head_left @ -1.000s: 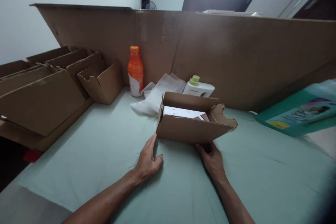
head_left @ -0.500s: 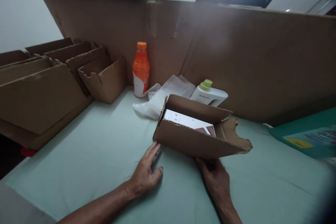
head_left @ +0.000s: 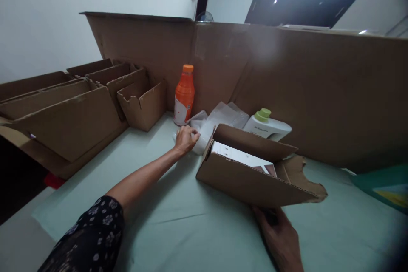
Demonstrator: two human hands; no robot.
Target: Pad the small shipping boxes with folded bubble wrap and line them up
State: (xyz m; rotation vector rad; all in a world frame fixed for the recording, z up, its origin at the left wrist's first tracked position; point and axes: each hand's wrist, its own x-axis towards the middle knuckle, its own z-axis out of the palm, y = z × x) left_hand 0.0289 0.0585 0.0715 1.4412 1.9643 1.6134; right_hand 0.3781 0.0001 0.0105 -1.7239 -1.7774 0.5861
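My left hand [head_left: 186, 139] is stretched forward over the clear bubble wrap [head_left: 219, 119], thumb and fingers drawn together in a pinch at its near edge. An open cardboard box [head_left: 245, 180] lies in the middle, with a white printed carton [head_left: 239, 155] inside. Under the near lower edge of that box, my right hand [head_left: 282, 238] grips it; the fingertips are partly hidden. Behind the box leans a white bottle with a green cap [head_left: 267, 127]. An orange bottle [head_left: 185, 93] stands upright just beyond my left hand.
Several open cardboard bins [head_left: 73, 123] line the left side. A tall cardboard panel [head_left: 302, 89] closes off the back. At the right edge lies a green package [head_left: 382, 187]. Pale green cloth [head_left: 165, 229] covers the work surface.
My left hand has moved forward from beside the box's left corner to the bubble wrap. My right hand stays at the box. The camera view has shifted, moving everything right and lower in the picture.
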